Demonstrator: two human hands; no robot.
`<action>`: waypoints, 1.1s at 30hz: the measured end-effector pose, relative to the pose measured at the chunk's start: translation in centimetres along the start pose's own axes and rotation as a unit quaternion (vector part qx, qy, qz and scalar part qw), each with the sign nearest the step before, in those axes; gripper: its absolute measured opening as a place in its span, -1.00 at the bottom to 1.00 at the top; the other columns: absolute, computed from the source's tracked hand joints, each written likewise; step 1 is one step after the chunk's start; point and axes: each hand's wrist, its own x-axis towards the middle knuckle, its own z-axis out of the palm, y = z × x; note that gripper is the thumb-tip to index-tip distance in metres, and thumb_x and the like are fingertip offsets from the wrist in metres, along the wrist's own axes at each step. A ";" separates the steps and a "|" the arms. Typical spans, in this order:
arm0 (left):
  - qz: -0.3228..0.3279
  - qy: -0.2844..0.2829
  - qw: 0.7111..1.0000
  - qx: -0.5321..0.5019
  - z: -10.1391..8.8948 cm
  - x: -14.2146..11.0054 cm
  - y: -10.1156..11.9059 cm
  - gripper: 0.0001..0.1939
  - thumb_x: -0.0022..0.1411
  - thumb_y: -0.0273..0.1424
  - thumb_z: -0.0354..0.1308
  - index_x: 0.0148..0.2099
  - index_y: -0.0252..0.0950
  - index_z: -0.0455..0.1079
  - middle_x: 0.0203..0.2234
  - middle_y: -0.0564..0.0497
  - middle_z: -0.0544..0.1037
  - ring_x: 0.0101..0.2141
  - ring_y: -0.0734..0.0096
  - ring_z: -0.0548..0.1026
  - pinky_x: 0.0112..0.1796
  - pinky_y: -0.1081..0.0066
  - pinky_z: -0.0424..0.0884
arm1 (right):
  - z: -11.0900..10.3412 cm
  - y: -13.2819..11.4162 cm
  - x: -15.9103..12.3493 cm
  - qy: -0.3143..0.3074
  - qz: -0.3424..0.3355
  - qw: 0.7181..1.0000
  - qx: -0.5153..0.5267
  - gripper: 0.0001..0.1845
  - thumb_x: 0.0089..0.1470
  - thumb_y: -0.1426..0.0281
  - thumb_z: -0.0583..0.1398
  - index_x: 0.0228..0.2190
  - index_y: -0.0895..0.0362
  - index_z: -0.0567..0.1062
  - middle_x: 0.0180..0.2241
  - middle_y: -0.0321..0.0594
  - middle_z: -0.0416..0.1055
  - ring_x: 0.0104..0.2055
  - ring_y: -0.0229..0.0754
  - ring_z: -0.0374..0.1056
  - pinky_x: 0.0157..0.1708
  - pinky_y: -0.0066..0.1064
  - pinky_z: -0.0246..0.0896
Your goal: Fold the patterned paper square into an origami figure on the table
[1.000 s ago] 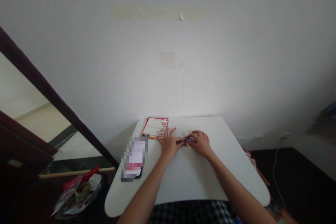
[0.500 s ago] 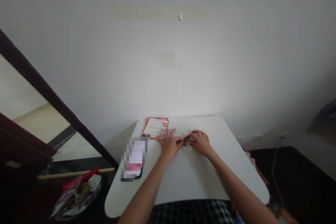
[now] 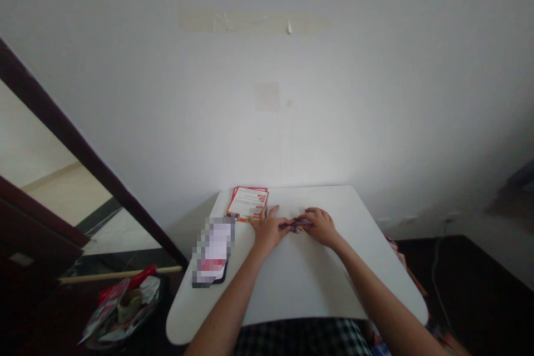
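Two bare hands meet in our head view over a small crumpled purple-and-orange strip (image 3: 296, 226), perhaps paper, lying on a white rounded tabletop (image 3: 300, 289). Our right hand (image 3: 321, 228) curls its fingers (image 3: 312, 214) narrowly over it; our left hand (image 3: 269, 231) reaches its end, though we cannot tell whether it grips. It looks light and soft, best pinched at its thicker middle.

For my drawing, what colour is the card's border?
Mostly red, on the card; the head view shows it best.
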 end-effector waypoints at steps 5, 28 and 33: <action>-0.003 -0.013 1.000 -0.011 -0.3 0.1 -0.1 -0.77 0.17 -0.07 0.22 -0.09 0.29 0.53 0.31 0.17 0.22 0.33 -0.20 -0.05 0.10 -0.55 -0.30 | -0.1 -0.4 -0.2 -0.004 0.003 1.000 -0.003 -0.60 0.14 0.30 0.17 0.00 -0.35 0.45 0.18 -0.39 0.21 0.27 -0.09 0.00 0.25 -0.08 -0.14; 0.020 0.017 0.999 -0.018 0.0 0.0 -0.1 -0.81 0.16 -0.09 0.24 -0.14 0.27 0.55 0.32 0.20 0.20 0.34 -0.20 -0.09 0.08 -0.58 -0.37 | 0.5 0.6 0.0 0.020 -0.012 1.000 0.009 -0.63 0.14 0.27 0.19 -0.04 -0.38 0.48 0.17 -0.40 0.26 0.25 -0.08 0.07 0.23 -0.07 -0.08; 0.011 0.031 0.999 -0.017 0.5 0.3 0.4 -0.83 0.11 -0.11 0.29 -0.19 0.17 0.57 0.32 0.21 0.21 0.32 -0.21 -0.05 0.07 -0.59 -0.26 | 0.7 0.5 -0.1 0.034 -0.010 0.999 0.011 -0.67 0.15 0.26 0.18 -0.06 -0.35 0.51 0.16 -0.39 0.27 0.24 -0.08 0.08 0.24 -0.07 -0.09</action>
